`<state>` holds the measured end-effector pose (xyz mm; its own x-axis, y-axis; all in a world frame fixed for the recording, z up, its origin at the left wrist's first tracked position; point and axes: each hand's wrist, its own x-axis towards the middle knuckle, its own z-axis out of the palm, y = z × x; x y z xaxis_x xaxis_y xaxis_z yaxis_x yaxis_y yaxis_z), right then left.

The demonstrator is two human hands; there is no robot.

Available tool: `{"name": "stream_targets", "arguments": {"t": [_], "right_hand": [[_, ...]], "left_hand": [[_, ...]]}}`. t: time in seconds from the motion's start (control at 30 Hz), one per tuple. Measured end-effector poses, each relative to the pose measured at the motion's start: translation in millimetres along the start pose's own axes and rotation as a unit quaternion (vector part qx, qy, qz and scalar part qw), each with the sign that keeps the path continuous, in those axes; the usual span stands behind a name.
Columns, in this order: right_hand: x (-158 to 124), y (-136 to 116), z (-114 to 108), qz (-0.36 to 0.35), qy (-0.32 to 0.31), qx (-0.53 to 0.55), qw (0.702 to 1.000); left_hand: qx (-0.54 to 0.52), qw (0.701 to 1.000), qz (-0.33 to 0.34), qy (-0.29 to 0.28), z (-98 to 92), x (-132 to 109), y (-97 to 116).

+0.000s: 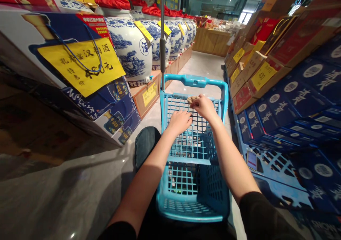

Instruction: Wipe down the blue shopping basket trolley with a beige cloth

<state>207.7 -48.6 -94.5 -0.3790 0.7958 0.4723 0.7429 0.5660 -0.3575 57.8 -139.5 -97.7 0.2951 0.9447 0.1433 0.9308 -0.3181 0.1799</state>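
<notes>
My right hand (204, 107) is at the top of the far mesh wall of a blue plastic shopping trolley basket (186, 140), pinching a small tan item (192, 99) between its fingers. The item is partly hidden and too small to name. My left hand (180, 122) lies on the same mesh just below, its fingers curled toward my right hand. Whether it grips the mesh is hard to see. The trolley's blue handle (195, 80) curves just beyond both hands. Both forearms are bare, with black sleeves at the bottom of the view.
Large blue-and-white porcelain jars (128, 48) with yellow tags line the left of the aisle, above a carton bearing a yellow price sign (81, 64). Stacked blue cartons (293, 98) and brown boxes (255, 69) form the right side. A metal pole (162, 37) stands ahead.
</notes>
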Motion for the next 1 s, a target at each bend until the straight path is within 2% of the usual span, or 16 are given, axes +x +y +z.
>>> {"name": "stream_targets", "arguments": {"t": [0.13, 0.23, 0.33, 0.4, 0.57, 0.63, 0.87, 0.93, 1.0], "right_hand": [[-6, -15, 10, 0.026, -0.003, -0.001, 1.0], [-4, -28, 22, -0.031, -0.016, 0.059, 0.998], [-3, -26, 23, -0.069, -0.023, 0.094, 0.993], [-4, -18, 16, -0.041, -0.013, 0.073, 0.996], [-9, 4, -8, 0.114, 0.045, -0.023, 0.992], [-10, 4, -9, 0.132, 0.049, -0.027, 0.99], [-8, -13, 9, -0.019, 0.0, 0.101, 0.995], [-7, -5, 5, 0.002, 0.014, 0.091, 0.996], [-9, 8, -2, 0.061, 0.046, 0.057, 0.995]], "left_hand": [[0.009, 1.0, -0.007, -0.012, -0.8, 2, 0], [0.017, 0.999, -0.018, -0.02, -2.6, 3, 0], [0.021, 0.999, -0.016, -0.02, -3.4, 2, -2], [0.016, 1.0, -0.008, -0.015, -2.5, 1, -3], [-0.016, 1.0, -0.005, 0.006, 3.2, 0, -7], [-0.02, 1.0, -0.002, 0.008, 4.8, 0, -8], [0.012, 1.0, -0.007, 0.007, 4.5, 2, -9], [0.007, 1.0, -0.004, 0.011, 5.1, 1, -9], [-0.002, 1.0, 0.001, 0.015, 6.3, 1, -10]]}}
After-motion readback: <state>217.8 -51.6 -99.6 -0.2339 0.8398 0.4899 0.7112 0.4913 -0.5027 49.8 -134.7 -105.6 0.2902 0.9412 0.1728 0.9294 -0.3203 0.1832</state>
